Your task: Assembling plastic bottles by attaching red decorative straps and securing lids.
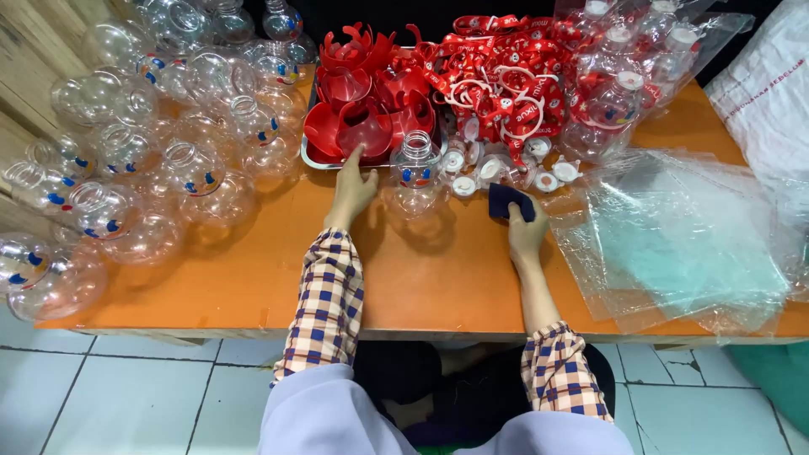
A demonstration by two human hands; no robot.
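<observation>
Checked sleeves in blue, cream and rust frame the bottom of the view, both forearms reaching forward over an orange tabletop (253, 278).

Left hand (352, 187) stretches to a metal tray (310, 158) heaped with red plastic crown-shaped pieces (364, 126); its fingers are loosely spread, the index tip touching the nearest red piece, nothing gripped. Right hand (524, 232) pinches a small dark blue cloth (509, 200) between fingers and thumb, pressing it against the tabletop.

Between the hands a round clear plastic bottle (415, 173) stands upright, open-mouthed, with a printed face in blue and red. Just beyond the cloth lie small white caps (472, 173), and behind them a tangle of red printed straps with white rings (506, 84). Many more clear round bottles (143, 168) crowd the left side; clear plastic bags (674, 236) spread to the right.

A sound way to work here, judging by the layout: lift one red piece by its rim with thumb and forefinger so its neighbours stay stacked, and keep the cloth hand low, clear of the upright bottle.
</observation>
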